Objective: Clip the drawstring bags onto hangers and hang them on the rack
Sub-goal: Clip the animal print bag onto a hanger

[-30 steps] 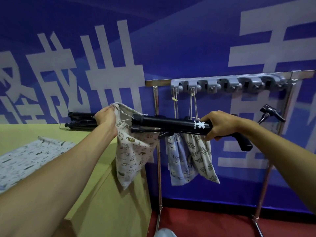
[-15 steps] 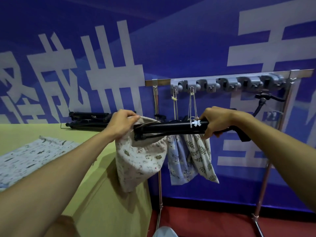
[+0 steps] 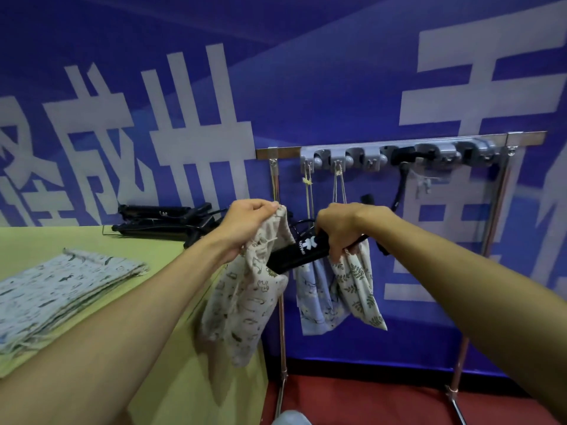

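A: Whereabouts of the animal-print drawstring bag (image 3: 245, 289)?

B: Dangling in the air beside the corner of the yellow-green table (image 3: 46, 240), in front of the left post of the rack (image 3: 399, 142). Pinched at its gathered mouth by the left hand (image 3: 248, 223), fingertips pressed together on the cloth. Touching the low end of the black clip hanger (image 3: 296, 251), gripped by the right hand (image 3: 343, 230) with fingers curled round the bar.

A: Clipped?

B: Cannot tell; hidden behind the cloth. Probably not yet bitten.

A: Likely to go wrong how?

B: Could catch only the cord or a thin fold, then slip free once released. Held on a slant too, so could let the cloth slide off the low end.

A: And at the rack?

B: Could snag the blue bag (image 3: 313, 302) and the leaf-print bag (image 3: 359, 283), hung by their cords just behind the right hand. Could also miss a free hook on the grey hook strip (image 3: 368, 156).

A: Remedy?

B: Level the bar, feed the full hem into the clip, tug once before letting go.
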Demonstrator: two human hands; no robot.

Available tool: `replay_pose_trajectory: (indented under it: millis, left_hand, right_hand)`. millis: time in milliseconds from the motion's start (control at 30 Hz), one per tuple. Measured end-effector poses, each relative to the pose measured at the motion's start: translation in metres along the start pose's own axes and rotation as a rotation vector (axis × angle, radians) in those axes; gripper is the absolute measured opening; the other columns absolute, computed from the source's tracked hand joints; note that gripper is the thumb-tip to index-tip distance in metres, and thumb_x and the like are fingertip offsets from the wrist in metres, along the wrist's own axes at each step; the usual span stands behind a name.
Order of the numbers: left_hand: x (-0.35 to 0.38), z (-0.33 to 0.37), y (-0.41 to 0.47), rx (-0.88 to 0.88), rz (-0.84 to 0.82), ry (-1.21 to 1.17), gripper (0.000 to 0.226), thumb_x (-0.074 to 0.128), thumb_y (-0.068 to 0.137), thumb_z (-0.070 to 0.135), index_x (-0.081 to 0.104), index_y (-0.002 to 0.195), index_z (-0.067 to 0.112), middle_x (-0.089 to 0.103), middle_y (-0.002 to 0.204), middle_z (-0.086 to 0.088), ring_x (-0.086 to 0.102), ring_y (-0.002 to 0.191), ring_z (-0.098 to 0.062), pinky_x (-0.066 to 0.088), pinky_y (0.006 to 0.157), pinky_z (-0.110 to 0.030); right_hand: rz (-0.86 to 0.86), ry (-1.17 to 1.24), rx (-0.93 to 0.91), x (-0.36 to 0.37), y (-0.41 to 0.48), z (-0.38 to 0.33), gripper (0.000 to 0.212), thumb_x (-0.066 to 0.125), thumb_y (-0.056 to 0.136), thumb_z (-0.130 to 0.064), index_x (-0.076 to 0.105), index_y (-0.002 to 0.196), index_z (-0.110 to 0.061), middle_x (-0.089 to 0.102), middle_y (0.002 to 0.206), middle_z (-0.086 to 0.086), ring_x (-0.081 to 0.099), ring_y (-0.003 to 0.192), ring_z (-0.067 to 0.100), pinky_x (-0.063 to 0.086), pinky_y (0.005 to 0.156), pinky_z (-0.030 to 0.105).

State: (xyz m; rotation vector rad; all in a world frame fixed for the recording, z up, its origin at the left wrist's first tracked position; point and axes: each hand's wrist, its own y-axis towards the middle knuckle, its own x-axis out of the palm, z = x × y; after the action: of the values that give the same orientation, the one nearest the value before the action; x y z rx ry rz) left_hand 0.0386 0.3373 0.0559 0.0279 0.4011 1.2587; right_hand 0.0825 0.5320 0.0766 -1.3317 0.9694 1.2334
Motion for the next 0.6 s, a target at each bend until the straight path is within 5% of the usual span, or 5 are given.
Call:
replay_pose_trajectory:
  millis: [100, 233, 433, 600]
  left_hand:
    - [0.016, 0.011, -0.006, -0.059, -0.062, -0.173, 0.020, 0.062, 0.093, 0.023, 0.073, 0.095, 0.007, 0.076, 0.084, -0.009, 0.071, 0.076, -0.018, 0.058, 0.068, -0.027]
    - [0.023, 0.023, -0.008, -0.075, -0.137, -0.415, 0.019, 0.060, 0.094, 0.022, 0.071, 0.093, 0.006, 0.071, 0.080, -0.008, 0.067, 0.071, -0.017, 0.055, 0.075, -0.031]
    - [0.007, 0.006, -0.006, -0.159, 0.047, -0.515, 0.020, 0.061, 0.094, 0.024, 0.069, 0.097, 0.006, 0.073, 0.086, -0.015, 0.070, 0.076, -0.025, 0.058, 0.080, -0.043]
    - [0.015, -0.004, 0.004, -0.149, 0.094, -0.497, 0.019, 0.053, 0.098, 0.021, 0.066, 0.091, 0.008, 0.070, 0.092, -0.016, 0.067, 0.086, -0.027, 0.055, 0.087, -0.044]
  right_hand:
    - [-0.019, -0.081, -0.062, -0.004, 0.000, -0.020, 0.038, 0.085, 0.069, -0.029, 0.066, 0.095, -0.008, 0.063, 0.074, -0.001, 0.063, 0.059, 0.014, 0.056, 0.057, 0.033]
    - [0.034, -0.278, -0.076, 0.007, 0.006, -0.034, 0.064, 0.082, 0.066, -0.049, 0.057, 0.113, -0.015, 0.046, 0.094, -0.001, 0.055, 0.086, 0.022, 0.050, 0.070, 0.035]
    - [0.174, -0.375, -0.153, 0.006, 0.000, -0.034, 0.053, 0.079, 0.065, -0.058, 0.049, 0.081, -0.018, 0.039, 0.065, -0.007, 0.044, 0.064, 0.017, 0.044, 0.062, 0.033]
    - [0.228, -0.379, -0.205, 0.005, 0.007, -0.035, 0.066, 0.081, 0.061, -0.056, 0.053, 0.104, -0.014, 0.049, 0.078, -0.005, 0.043, 0.073, 0.018, 0.043, 0.092, 0.036]
